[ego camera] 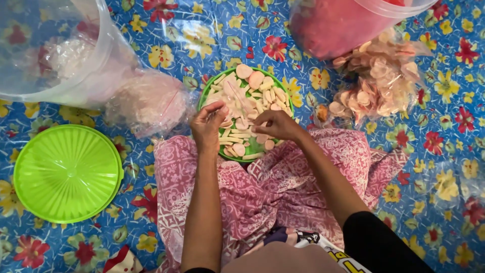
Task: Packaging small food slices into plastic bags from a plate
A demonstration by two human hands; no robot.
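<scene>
both our hands pinch at crackers: left hand (208,121) and right hand (273,124) nip small pieces over the green bowl (209,93) on our lap. crackers (252,93) look light, dry, brittle; we'd hold them by the edges. bags and tubs crowd the mat (444,167); its right edge is freest.

Lime-green ribbed lid (67,173) lying at lower left; clear plastic tub (55,48) at upper left; red-filled tub (348,23) at top right; bag of round crackers (376,81) just beneath; blue flowered mat (444,167) under all.
</scene>
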